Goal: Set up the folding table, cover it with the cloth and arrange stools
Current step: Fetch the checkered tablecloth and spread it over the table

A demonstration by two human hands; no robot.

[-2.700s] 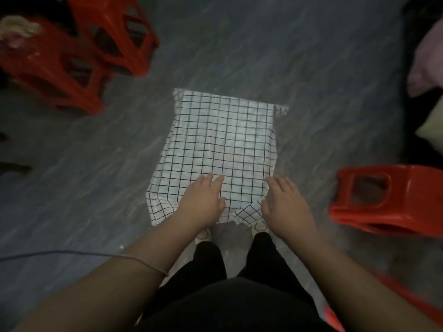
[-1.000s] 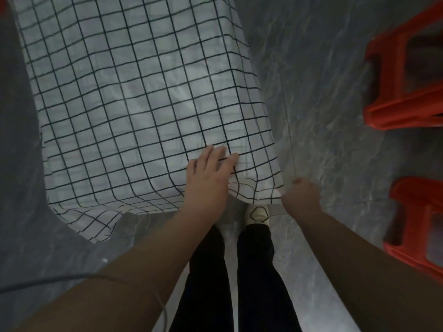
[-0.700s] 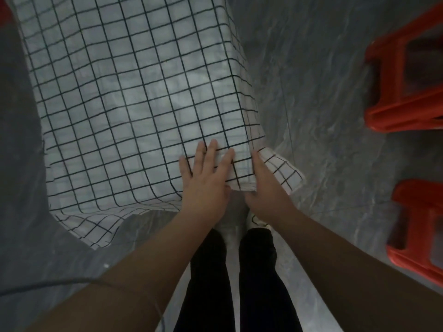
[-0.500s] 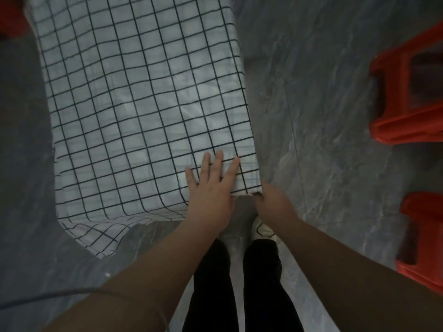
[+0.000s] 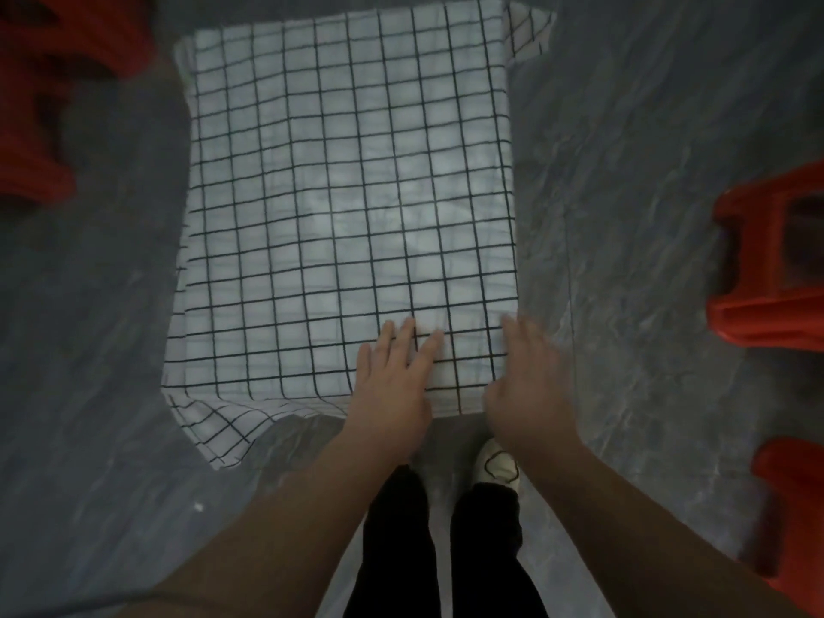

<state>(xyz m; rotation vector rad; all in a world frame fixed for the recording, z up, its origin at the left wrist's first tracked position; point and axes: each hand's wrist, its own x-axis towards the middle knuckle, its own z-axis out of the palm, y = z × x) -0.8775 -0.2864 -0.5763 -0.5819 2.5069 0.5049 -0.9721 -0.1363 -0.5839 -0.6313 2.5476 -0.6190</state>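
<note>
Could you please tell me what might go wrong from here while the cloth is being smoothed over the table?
The cloth sits unevenly: its near-left corner droops below the edge, while the right side shows almost no overhang. With the left hand and right hand both at the near-right corner, a push could drag it askew. The red stools sit close on the right, so a sidestep might catch one.

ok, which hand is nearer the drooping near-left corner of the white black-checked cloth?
Left. The left hand lies flat on the white black-checked cloth at its near edge, right of that corner; the right hand sits farther right, at the near-right corner.
</note>
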